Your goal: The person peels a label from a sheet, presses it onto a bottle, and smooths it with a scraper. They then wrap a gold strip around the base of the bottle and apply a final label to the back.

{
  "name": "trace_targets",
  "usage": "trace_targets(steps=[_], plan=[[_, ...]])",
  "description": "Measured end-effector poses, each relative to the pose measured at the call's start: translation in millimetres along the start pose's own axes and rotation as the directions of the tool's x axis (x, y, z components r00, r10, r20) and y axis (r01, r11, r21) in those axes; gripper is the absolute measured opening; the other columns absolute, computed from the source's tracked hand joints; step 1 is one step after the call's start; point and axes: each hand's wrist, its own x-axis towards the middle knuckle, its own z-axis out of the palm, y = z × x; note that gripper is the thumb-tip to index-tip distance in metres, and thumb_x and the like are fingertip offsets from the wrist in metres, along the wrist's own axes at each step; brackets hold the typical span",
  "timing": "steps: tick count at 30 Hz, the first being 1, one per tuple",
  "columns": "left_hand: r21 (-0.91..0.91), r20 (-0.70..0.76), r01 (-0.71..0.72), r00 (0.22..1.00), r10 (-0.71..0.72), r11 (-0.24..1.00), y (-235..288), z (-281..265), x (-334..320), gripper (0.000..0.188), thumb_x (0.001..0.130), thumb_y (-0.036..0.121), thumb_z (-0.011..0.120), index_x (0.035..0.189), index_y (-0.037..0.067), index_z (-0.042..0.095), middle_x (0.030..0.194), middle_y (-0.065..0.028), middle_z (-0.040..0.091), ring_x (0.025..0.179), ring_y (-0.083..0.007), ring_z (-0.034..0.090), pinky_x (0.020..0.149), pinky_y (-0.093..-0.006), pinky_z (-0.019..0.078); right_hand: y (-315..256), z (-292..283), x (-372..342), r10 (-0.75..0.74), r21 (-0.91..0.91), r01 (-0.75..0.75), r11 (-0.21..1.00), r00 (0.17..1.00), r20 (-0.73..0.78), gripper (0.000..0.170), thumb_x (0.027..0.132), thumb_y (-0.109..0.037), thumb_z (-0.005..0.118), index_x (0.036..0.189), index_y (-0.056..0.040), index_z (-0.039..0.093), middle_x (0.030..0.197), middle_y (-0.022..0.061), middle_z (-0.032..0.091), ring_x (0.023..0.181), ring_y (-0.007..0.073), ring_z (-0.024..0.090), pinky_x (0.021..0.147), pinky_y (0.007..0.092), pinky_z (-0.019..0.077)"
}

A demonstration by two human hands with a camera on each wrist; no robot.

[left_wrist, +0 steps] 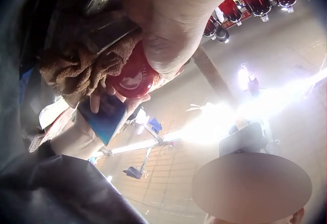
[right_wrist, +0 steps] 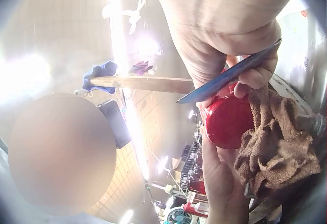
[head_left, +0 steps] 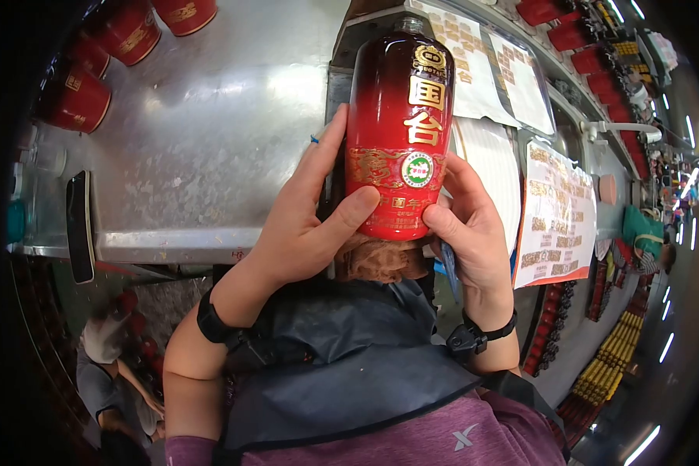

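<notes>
The metal desk (head_left: 210,116) spreads from 9 to 12 o'clock in the head view. At 1 to 3 o'clock from the middle lie printed label sheets (head_left: 559,221), white with gold-brown patterns. A group of dark-red containers (head_left: 124,35) with gold marks sits at 10 to 11 o'clock, near the desk's far left corner.

The glossy red bottle (head_left: 400,140), darkening towards its clear neck, is just right of the middle, its neck towards 12 o'clock and its base towards 6. Gold characters and a round green-and-white emblem show on its front.

The left hand (head_left: 307,206) grips the bottle's lower left, thumb across the front and fingers along the side. The right hand (head_left: 474,225) grips the lower right, thumb near the base and fingers bent round the side.

A crumpled brown cloth (head_left: 384,260) lies at 6 o'clock, just beside the bottle's base. A black phone (head_left: 80,227) is at 9 o'clock, at the desk's near left. The right hand also holds a flat blue strip (right_wrist: 225,81) with pointed ends. A narrow blue band (head_left: 314,139) circles one left finger.
</notes>
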Motion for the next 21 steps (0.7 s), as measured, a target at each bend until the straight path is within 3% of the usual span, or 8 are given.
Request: trace_targets(steps=[9, 21], plan=[[-0.003, 0.033, 0.04, 0.999, -0.04, 0.999, -1.4, -2.7, -1.1, 0.078, 0.099, 0.027, 0.062, 0.155, -0.005, 0.018, 0.157, -0.0223, 0.031, 0.147, -0.0275, 0.029, 0.118, -0.0377, 0.0224, 0.9, -3.1, -0.6, -0.006, 0.004, 0.006, 1.0, 1.0, 0.011, 0.069, 0.088, -0.001, 0.072, 0.148, -0.0003, 0.039, 0.135, 0.0105, 0.054, 0.072, 0.0011, 0.052, 0.068, 0.0166, 0.0442], [0.02, 0.024, 0.041, 0.999, -0.042, 0.999, 1.1, -2.2, -0.6, 0.077, 0.099, 0.029, 0.061, 0.155, -0.004, 0.02, 0.156, -0.0218, 0.034, 0.145, -0.0278, 0.032, 0.118, -0.0376, 0.0237, -1.0, -4.9, -1.6, 0.02, 0.005, -0.02, 1.0, 1.0, 0.015, 0.066, 0.089, -0.002, 0.071, 0.147, 0.0009, 0.04, 0.136, 0.0104, 0.054, 0.071, 0.001, 0.048, 0.07, 0.0172, 0.0436]])
